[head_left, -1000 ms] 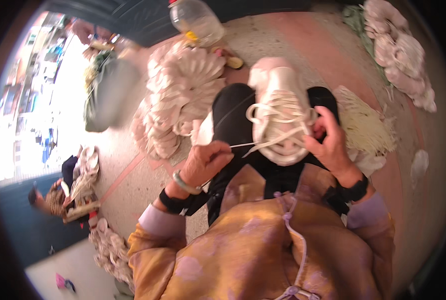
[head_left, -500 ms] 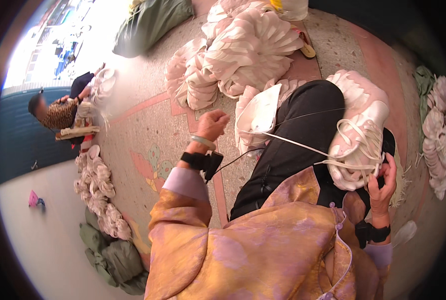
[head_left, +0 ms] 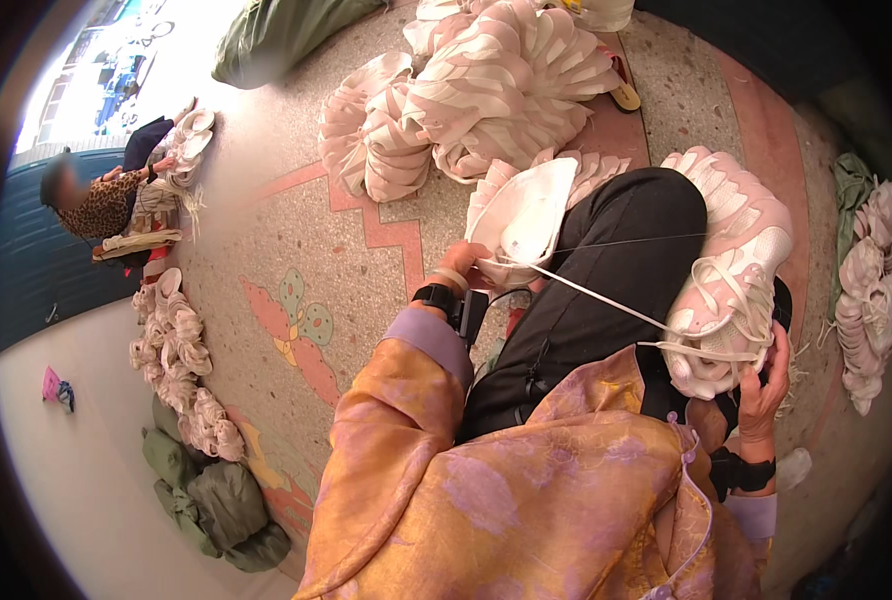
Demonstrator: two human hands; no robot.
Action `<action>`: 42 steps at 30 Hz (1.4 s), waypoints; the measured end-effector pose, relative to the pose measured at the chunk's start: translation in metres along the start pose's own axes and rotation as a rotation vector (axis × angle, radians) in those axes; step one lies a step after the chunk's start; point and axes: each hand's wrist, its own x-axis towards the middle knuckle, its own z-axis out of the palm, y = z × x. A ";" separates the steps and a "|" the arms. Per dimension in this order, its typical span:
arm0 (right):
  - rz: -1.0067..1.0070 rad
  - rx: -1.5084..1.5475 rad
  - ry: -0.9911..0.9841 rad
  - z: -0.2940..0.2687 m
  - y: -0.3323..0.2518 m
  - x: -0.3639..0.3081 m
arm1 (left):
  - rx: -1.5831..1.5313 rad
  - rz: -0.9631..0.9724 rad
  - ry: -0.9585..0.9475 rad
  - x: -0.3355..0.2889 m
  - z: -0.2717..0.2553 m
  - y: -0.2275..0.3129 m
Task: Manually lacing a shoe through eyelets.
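Observation:
A stack of nested pale pink and white shoe uppers [head_left: 734,225] lies along my right thigh, its laced top upper facing me. My right hand [head_left: 766,385] grips the near end of that stack, the fingers partly hidden behind it. By my left knee another white shoe upper [head_left: 526,215] sits on a smaller nested row, its hollow inside showing. My left hand [head_left: 466,262] holds its near left edge, fingertips partly out of sight. A white lace [head_left: 606,297] runs taut across my black trouser leg from this upper to the stack, and a thin thread stretches above it.
Big piles of nested uppers [head_left: 511,90] stand on the speckled floor ahead, with a sandal [head_left: 626,95] beside them. More bundles lie left [head_left: 171,340] and right [head_left: 871,290]. Green sacks [head_left: 226,505] rest at lower left. Another person [head_left: 106,205] sits far left among uppers.
My left hand has come down from a loose fist above the floor to the near edge of the white upper. My right hand stays at the stack's near end.

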 end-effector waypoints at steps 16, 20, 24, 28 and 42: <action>0.174 0.397 0.043 0.005 -0.002 0.026 | -0.015 0.765 -0.107 -0.176 0.161 0.159; 0.130 0.263 0.024 0.004 0.001 0.025 | 0.223 0.953 -0.049 -0.177 0.184 0.155; 0.110 0.202 0.033 0.002 -0.001 0.017 | 0.334 0.962 -0.044 -0.194 0.181 0.139; 0.060 0.162 0.060 0.003 0.008 0.018 | 0.487 0.834 -0.217 -0.226 0.173 0.119; 0.088 0.250 0.021 -0.001 0.000 0.024 | 1.194 1.336 -0.458 -0.276 0.218 0.061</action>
